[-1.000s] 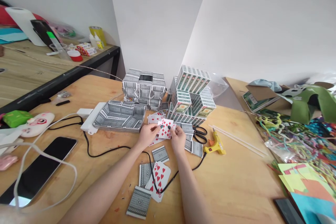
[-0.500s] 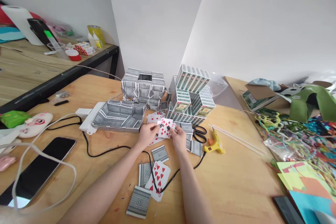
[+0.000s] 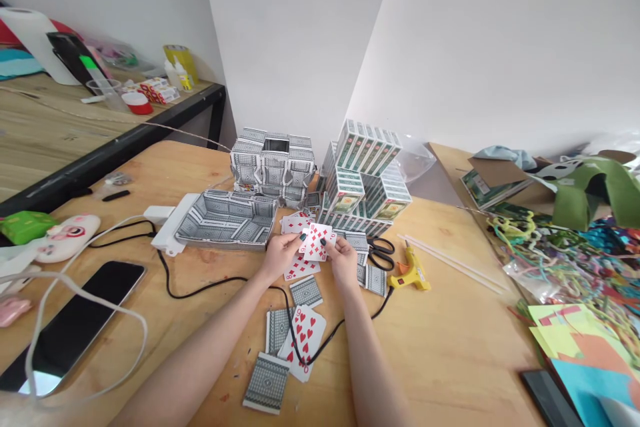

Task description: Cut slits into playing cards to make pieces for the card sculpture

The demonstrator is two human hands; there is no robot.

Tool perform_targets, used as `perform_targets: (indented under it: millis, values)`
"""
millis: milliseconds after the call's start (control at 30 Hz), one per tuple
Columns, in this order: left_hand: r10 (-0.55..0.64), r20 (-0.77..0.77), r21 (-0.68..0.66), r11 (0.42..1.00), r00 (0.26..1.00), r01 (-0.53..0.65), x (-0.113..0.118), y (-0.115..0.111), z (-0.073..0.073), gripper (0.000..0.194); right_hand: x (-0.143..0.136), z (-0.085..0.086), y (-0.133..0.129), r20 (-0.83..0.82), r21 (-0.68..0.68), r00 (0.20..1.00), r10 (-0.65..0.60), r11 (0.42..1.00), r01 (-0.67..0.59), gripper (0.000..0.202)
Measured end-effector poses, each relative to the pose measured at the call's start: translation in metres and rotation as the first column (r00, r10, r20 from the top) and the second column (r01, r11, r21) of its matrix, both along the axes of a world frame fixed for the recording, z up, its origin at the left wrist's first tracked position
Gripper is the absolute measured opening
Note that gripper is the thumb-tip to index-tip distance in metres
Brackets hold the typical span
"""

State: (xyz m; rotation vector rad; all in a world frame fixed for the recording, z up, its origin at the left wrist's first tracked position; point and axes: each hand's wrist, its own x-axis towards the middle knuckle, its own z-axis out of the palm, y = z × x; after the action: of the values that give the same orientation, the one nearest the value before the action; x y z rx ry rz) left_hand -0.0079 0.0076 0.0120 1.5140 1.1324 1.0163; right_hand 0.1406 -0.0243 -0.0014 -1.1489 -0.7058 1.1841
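Note:
Between my two hands are playing cards [image 3: 318, 242] with red diamonds facing up, held just above the table. My left hand [image 3: 281, 253] pinches their left edge, thumb on top. On the right edge, my right hand [image 3: 343, 259] is closed with its thumb pressing the face. More diamond cards [image 3: 301, 268] lie under and behind the hands. Nearer to me are a nine of hearts [image 3: 303, 340] and folded grey-backed cards [image 3: 267, 381]. Left of my hands stands an open tray built of folded cards [image 3: 227, 217]; behind it is a larger folded-card structure [image 3: 274, 163].
Stacked card boxes [image 3: 367, 173] stand behind my right hand. Black scissors [image 3: 381, 253] and a yellow glue gun [image 3: 413, 270] lie to the right, its black cord [image 3: 330, 340] looping across the near cards. A phone [image 3: 75, 320] and white cable lie left.
The held cards have shifted slightly against each other, and more of a card shows at the right edge. Both hands keep their grip.

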Motion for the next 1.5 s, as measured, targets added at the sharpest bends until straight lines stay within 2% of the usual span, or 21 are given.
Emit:
perform_targets:
  millis: [100,233,433,667,833,1167,1500]
  values:
    - [-0.095,0.132,-0.107,0.988,0.987,0.109,-0.003,0.002,0.001,0.029,0.001,-0.001,0.000,-0.038,0.002,0.999,-0.005,1.000,0.005,0.024]
    - [-0.143,0.242,-0.244,0.948,0.960,0.203,-0.006,0.003,-0.001,0.026,0.002,-0.001,-0.001,-0.089,0.011,0.996,-0.006,1.000,0.007,0.021]
    - [-0.191,0.310,-0.293,0.913,0.931,0.285,-0.007,0.005,-0.002,0.029,0.002,0.002,-0.001,-0.087,0.008,0.996,-0.031,0.999,0.032,0.022]
    - [-0.257,0.198,-0.198,0.935,0.946,0.296,-0.007,0.008,-0.001,0.031,-0.003,0.003,-0.002,-0.007,0.010,0.997,-0.077,0.997,0.077,0.024]
    - [-0.227,0.158,-0.231,0.938,0.961,0.259,-0.004,0.007,-0.001,0.033,-0.005,0.002,-0.004,0.091,-0.007,0.991,-0.095,0.995,0.096,0.023]
    - [-0.070,0.094,-0.257,0.962,0.993,0.092,0.000,0.008,-0.008,0.027,-0.005,0.002,-0.005,0.078,-0.024,0.994,-0.076,0.997,0.078,0.023]
    - [-0.094,0.110,-0.295,0.948,0.989,0.123,0.000,0.012,-0.014,0.023,-0.003,0.003,-0.005,-0.002,-0.037,0.998,-0.055,0.998,0.055,0.022]
